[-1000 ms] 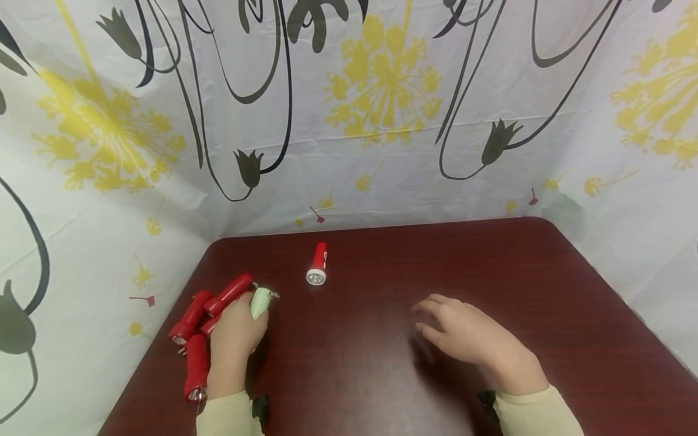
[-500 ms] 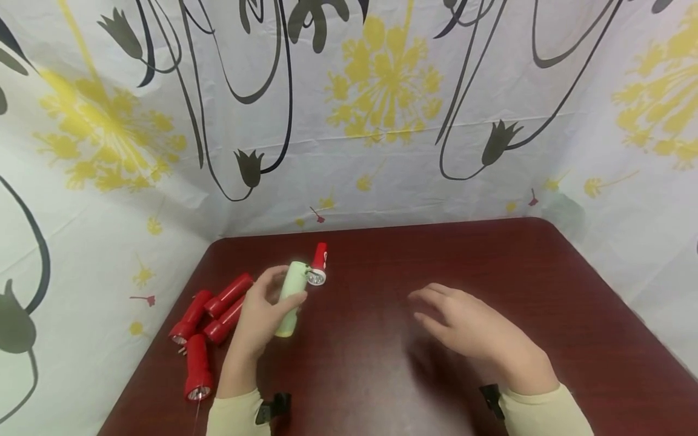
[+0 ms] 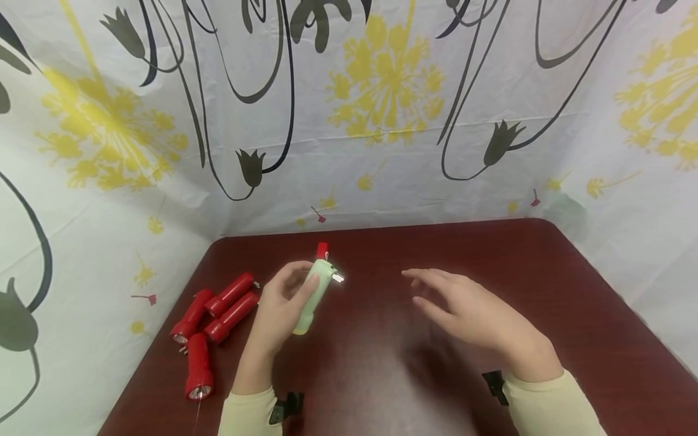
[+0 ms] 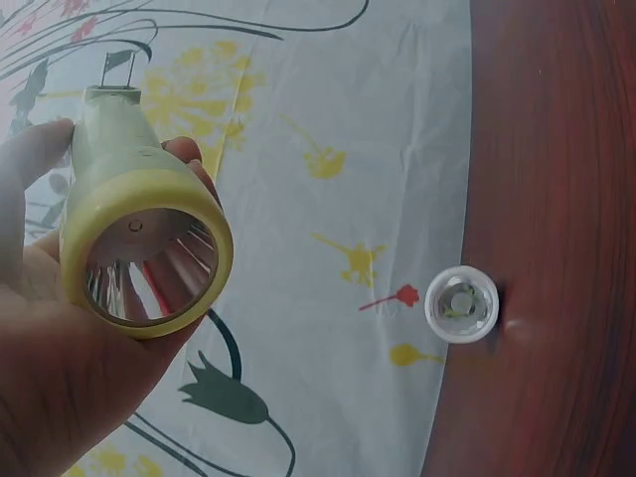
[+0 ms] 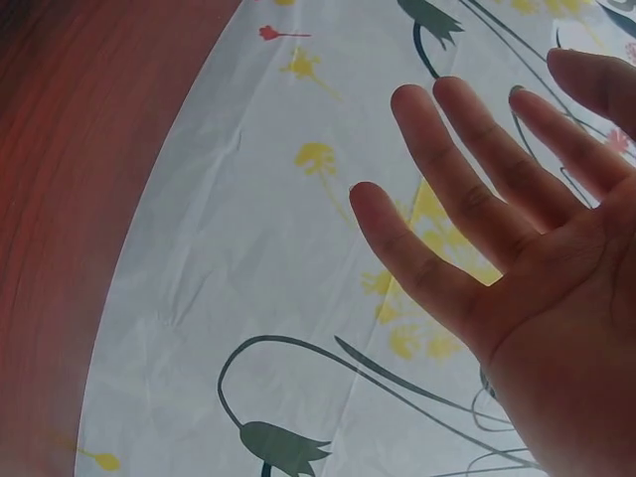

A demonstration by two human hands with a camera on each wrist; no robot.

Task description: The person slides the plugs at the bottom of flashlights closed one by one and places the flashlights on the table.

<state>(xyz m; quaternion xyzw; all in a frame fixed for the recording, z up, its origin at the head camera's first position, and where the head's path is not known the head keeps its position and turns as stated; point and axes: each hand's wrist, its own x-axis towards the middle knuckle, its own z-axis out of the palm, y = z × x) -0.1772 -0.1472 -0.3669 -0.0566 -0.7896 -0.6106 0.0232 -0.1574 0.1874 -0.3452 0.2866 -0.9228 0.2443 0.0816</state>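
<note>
My left hand (image 3: 280, 309) grips a pale green flashlight (image 3: 313, 300) between thumb and fingers, above the table left of centre. In the left wrist view its yellow-rimmed lens (image 4: 149, 253) faces the camera, and two metal plug prongs (image 4: 117, 70) stick out at the other end. Behind it in the head view is a small red flashlight (image 3: 323, 250), mostly hidden; its white-rimmed head (image 4: 462, 304) shows in the left wrist view. My right hand (image 3: 469, 309) hovers over the right part of the table, fingers extended and holding nothing.
Several red flashlights (image 3: 199, 366) lie in a loose group at the table's left side. The dark red-brown table (image 3: 371, 375) ends at a white sheet (image 3: 392, 181) with printed flowers, which hangs behind it and at both sides.
My left hand has lifted the pale green flashlight from beside the red ones and carried it rightward, turning its prongs to the right. My right hand has shifted slightly up, still holding nothing.
</note>
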